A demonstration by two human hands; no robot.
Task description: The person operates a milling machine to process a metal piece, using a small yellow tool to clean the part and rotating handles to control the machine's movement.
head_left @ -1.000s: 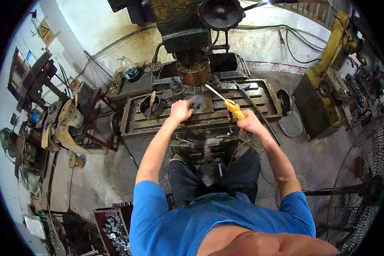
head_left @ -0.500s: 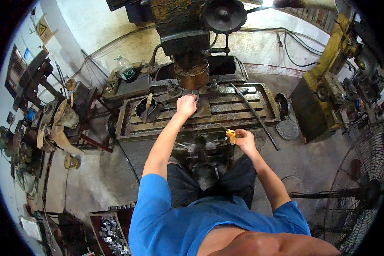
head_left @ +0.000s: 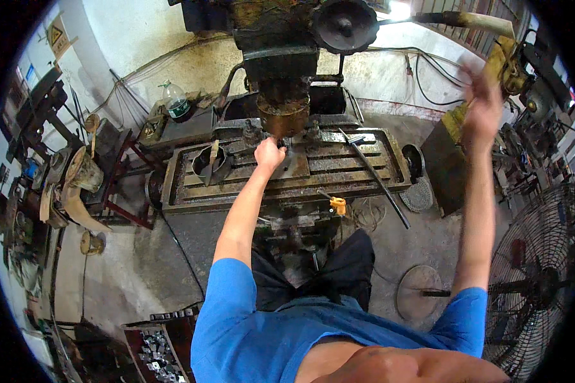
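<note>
My left hand point(head_left: 270, 154) is closed just under the milling machine's spindle head point(head_left: 285, 115), above the slotted work table point(head_left: 358, 167); whatever it grips is hidden by the fingers. Out to the right, my right hand point(head_left: 483, 108) is raised high, smeared by motion, so its fingers cannot be read. A yellow fitting point(head_left: 337, 205), perhaps a switch or handle, sits at the table's front edge with neither hand on it. Left of my left hand stands a dark round pot point(head_left: 212, 167) with a brush-like stick across it. A long metal bar point(head_left: 380, 179) lies slanted over the table's right side.
A tall floor fan point(head_left: 536, 281) stands at the right, near my right arm. A tray of small metal parts point(head_left: 158, 354) is at the lower left. Behind the table's left end is a large clear bottle point(head_left: 176, 101). A black handwheel-like disc point(head_left: 344, 25) hangs above.
My right hand has left the yellow fitting and swung up and far to the right. My left hand stays closed under the spindle head. The view has shifted slightly.
</note>
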